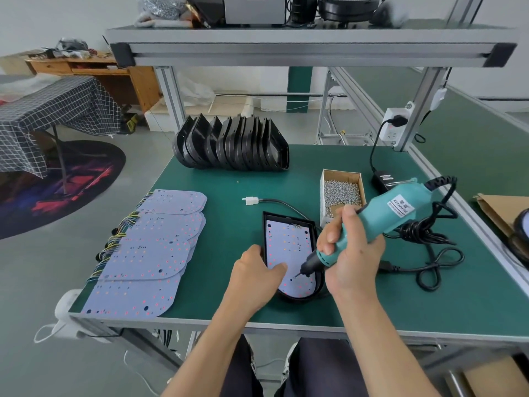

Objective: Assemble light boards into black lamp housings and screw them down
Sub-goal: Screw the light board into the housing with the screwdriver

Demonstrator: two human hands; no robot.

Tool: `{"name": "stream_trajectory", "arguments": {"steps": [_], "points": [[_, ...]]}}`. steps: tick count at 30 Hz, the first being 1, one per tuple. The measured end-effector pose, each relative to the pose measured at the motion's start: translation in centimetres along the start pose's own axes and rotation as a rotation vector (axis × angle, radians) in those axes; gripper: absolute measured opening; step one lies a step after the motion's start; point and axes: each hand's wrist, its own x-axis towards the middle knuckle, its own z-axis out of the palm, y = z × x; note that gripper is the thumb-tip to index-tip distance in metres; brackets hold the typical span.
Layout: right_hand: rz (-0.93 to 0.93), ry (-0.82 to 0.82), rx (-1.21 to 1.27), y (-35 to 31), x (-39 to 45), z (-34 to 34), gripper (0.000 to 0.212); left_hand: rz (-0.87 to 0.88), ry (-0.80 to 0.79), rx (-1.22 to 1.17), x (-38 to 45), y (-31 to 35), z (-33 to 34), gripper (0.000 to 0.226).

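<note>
A single wide-angle head view looks forward and down from close above the green counter (217,219), over both forearms; its edges bend, taking in the overhead shelf (309,38) and the floor at left.

Bright, even, diffuse light fills the scene, with only faint, soft shadows. Wide-angle distortion bows the shelf frame (312,48) and bench edges. Focus stays fairly sharp centrally, softening toward the corners
</note>
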Motion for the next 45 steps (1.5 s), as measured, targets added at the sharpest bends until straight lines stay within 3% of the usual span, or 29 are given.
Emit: {"name": "stream_trajectory", "arguments": {"steps": [11, 45], "points": [[-0.013, -0.011, -0.014, 0.2, -0.4, 0.5, 0.012, 0.004, 0.033, -0.02, 0.0, -0.2, 0.2, 0.034], [-0.072, -0.137, -0.193, 0.8, -1.1, 1.0, 0.018, 0.006, 0.069, 0.034, 0.0, -0.3, 0.6, 0.03]]}}
